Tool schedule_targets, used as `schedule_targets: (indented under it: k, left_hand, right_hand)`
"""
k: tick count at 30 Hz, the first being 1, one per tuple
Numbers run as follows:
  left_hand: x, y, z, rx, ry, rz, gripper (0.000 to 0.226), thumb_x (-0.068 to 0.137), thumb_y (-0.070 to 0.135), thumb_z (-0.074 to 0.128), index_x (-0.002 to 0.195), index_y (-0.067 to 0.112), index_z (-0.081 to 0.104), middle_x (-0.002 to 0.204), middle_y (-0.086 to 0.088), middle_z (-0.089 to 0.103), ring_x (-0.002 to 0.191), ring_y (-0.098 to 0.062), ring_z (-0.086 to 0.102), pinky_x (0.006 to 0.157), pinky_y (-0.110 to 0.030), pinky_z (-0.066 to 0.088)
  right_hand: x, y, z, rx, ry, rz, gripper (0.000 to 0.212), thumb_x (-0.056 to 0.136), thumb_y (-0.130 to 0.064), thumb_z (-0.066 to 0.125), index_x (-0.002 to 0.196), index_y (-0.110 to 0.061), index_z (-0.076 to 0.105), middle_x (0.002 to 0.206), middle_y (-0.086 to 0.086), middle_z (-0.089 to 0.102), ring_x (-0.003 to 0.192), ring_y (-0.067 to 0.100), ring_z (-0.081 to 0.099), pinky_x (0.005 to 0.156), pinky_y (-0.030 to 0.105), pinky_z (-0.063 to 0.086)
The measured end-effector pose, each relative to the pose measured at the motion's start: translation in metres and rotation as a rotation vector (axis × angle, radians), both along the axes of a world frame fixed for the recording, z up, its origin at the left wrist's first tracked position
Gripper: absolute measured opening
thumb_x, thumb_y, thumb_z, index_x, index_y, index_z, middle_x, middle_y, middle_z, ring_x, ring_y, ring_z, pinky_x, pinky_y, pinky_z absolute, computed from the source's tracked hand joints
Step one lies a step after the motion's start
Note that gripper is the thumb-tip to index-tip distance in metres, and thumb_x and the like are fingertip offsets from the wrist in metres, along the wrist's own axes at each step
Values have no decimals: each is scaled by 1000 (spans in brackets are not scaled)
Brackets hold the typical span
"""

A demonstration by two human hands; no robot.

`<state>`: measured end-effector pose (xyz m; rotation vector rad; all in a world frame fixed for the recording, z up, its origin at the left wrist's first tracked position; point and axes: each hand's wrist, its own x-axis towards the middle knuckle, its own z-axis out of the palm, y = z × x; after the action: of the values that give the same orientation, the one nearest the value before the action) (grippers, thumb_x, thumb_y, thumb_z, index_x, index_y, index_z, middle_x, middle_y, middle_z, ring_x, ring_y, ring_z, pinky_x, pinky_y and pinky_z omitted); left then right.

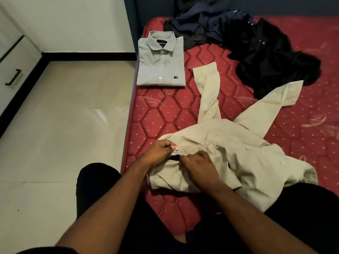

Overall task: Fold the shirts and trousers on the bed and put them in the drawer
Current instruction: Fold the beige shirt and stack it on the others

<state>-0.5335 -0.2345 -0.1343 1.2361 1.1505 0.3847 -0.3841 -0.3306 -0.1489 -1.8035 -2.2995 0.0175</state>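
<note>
A cream long-sleeved shirt (244, 162) lies spread on the red mattress (161, 114), both sleeves stretching away from me. My left hand (159, 153) pinches its button placket near the collar end. My right hand (198, 166) grips the same strip of fabric just to the right. A grey shirt (161, 61) lies folded flat near the bed's left edge. Dark blue and black clothes (211, 28) are heaped at the head of the bed, with a black garment (271, 57) crumpled to the right.
White drawers with a black handle (13, 77) stand at the far left wall. Pale tiled floor (64, 125) runs between the drawers and the bed. My dark-clothed knees are at the bed's near edge.
</note>
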Motion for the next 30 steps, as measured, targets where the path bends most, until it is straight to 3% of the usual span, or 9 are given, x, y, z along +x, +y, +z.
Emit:
schedule_targets:
  k: [3,5,7,10,12,14,17,25,30]
  left_hand:
    - [3,-12,30,-48,-112,-71,14,93,14,64,79,12,65,61,-3,52,51,-8,41,50,-21,33]
    - [11,-22,48,-32,-140,-108,15,94,15,63,78,11,63,56,-2,48,46,-8,36,45,-20,28]
    - [23,-32,61,-52,-209,-87,19,96,11,58,77,10,59,49,4,43,38,-3,33,40,-15,31]
    - [37,-44,72,-37,-288,-68,19,99,11,54,81,9,61,54,-2,43,41,-3,33,45,-16,35]
    - [43,-49,77,-44,-316,-77,16,98,12,55,86,9,65,69,-12,53,53,-8,46,51,-19,40]
    - [48,-53,80,-75,-363,-62,13,97,7,55,90,8,67,83,-12,65,71,-12,61,69,-20,51]
    - [51,-58,81,-98,-416,-28,12,95,3,56,97,6,68,96,-14,70,87,-16,67,85,-24,54]
    - [46,-60,84,77,-306,-87,20,86,3,69,106,1,70,105,-15,72,98,-22,68,91,-30,54]
    - [40,-56,85,285,-190,-161,10,80,8,76,89,11,75,82,-5,75,77,-10,67,71,-25,53]
  right_hand:
    - [20,-18,23,65,297,16,29,82,-21,46,109,-20,58,83,0,66,73,17,62,59,28,49]
    - [32,-25,41,121,521,1,22,88,-21,57,109,-19,59,92,2,70,84,10,61,72,18,47]
    - [45,-30,58,211,611,-15,14,83,-13,68,97,-11,69,89,4,71,85,9,62,79,13,45]
    - [62,-35,72,242,633,-44,14,84,-13,68,91,-4,76,89,4,72,83,13,67,76,23,52]
    - [65,-39,77,268,648,-73,13,83,-11,68,91,-4,76,86,3,73,80,14,69,72,30,54]
    - [65,-44,82,303,674,-68,12,78,-4,71,89,-2,76,84,4,74,79,11,68,72,29,54]
    - [65,-52,89,332,707,-47,10,79,-5,71,87,-2,76,85,3,75,82,7,68,73,24,55]
    - [63,-51,90,385,699,-57,10,78,2,70,85,-2,76,85,4,74,84,9,68,77,24,54]
    - [61,-48,84,312,728,-103,12,75,4,73,83,-4,76,83,2,74,81,6,67,74,22,53]
